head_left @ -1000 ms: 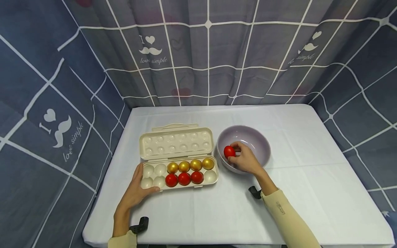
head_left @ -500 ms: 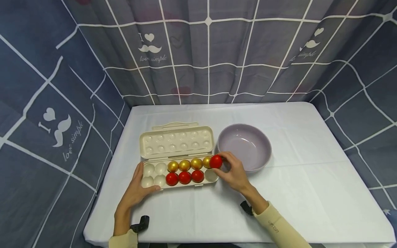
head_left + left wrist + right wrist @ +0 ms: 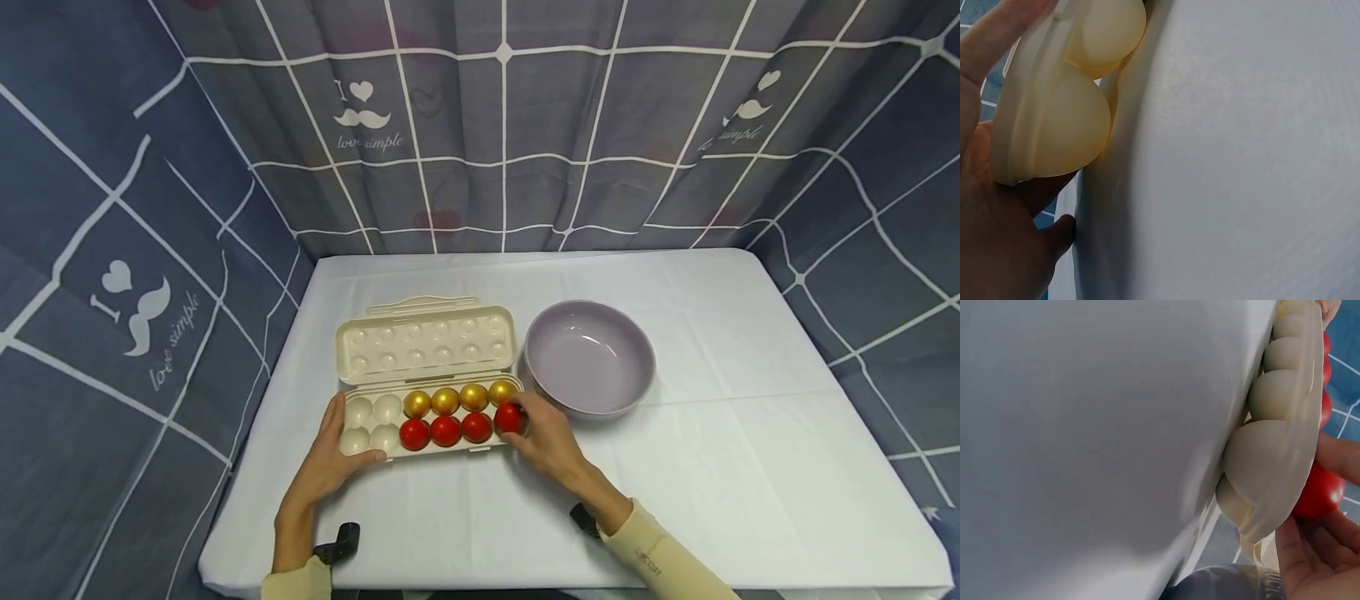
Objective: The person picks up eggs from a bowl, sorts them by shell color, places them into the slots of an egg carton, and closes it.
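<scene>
The right hand (image 3: pixel 547 442) sits just below the middle of the head view, its grip pinching a red egg (image 3: pixel 508 417) between thumb and fingertips. The egg is at the right end of the front row of the egg carton (image 3: pixel 431 454), low in the last cup, though the fingers hide whether it rests on the cup. In the right wrist view the same red egg (image 3: pixel 1317 492) shows at the right edge, pressed against the carton's rim (image 3: pixel 1285 487) with fingers (image 3: pixel 1341 456) above and below it.

The left hand (image 3: pixel 330 458) lies at the carton's left end, lower left of centre, grip spread: the thumb lies on the front rim beside the empty cups and the fingers run along the left end. The left wrist view shows the palm (image 3: pixel 997 250) against the underside of the cream cups (image 3: pixel 1054 125).

In the carton, three other red eggs (image 3: pixel 446 431) fill the front row to the left of the held one, and four gold eggs (image 3: pixel 459 399) fill the back row behind them. The four cups at the left end are bare. The lid (image 3: pixel 423 343) lies open behind the tray.

A lilac bowl (image 3: pixel 589 400) stands just to the right of the carton, near the centre of the frame. All of it rests on a bench (image 3: pixel 750 467) covered with a white cloth, with a grey checked curtain (image 3: pixel 502 125) behind.
</scene>
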Action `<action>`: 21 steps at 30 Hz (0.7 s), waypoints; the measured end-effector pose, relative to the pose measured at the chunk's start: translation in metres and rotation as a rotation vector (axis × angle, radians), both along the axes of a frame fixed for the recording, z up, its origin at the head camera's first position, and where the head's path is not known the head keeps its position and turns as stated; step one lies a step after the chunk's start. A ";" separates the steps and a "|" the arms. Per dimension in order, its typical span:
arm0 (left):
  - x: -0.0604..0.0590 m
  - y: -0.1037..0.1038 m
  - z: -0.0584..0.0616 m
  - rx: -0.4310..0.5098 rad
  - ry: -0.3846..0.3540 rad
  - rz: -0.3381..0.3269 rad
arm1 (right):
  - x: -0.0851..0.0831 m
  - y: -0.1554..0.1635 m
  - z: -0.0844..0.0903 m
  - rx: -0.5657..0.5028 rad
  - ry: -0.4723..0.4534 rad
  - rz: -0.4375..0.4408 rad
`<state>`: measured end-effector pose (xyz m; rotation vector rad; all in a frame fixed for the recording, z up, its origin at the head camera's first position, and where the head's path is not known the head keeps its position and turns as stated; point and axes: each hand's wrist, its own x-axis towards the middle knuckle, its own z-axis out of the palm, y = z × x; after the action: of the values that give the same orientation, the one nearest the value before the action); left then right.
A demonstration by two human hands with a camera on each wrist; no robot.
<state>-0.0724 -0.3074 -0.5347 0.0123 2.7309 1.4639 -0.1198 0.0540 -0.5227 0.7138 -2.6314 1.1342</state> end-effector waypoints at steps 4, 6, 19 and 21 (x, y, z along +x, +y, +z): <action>0.002 0.002 0.003 0.003 -0.002 -0.002 | -0.002 0.000 0.000 0.040 -0.013 -0.004; 0.002 0.002 0.004 0.002 -0.003 -0.001 | -0.003 0.000 0.001 0.064 -0.009 0.008; 0.002 0.000 0.002 0.024 0.007 -0.002 | -0.010 0.001 0.003 -0.076 0.095 0.081; 0.001 0.001 0.001 0.025 0.004 -0.004 | -0.016 0.000 0.008 -0.180 0.135 0.077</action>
<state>-0.0710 -0.3062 -0.5334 0.0216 2.7140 1.4984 -0.1361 0.0540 -0.5144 0.8289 -2.3741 1.2767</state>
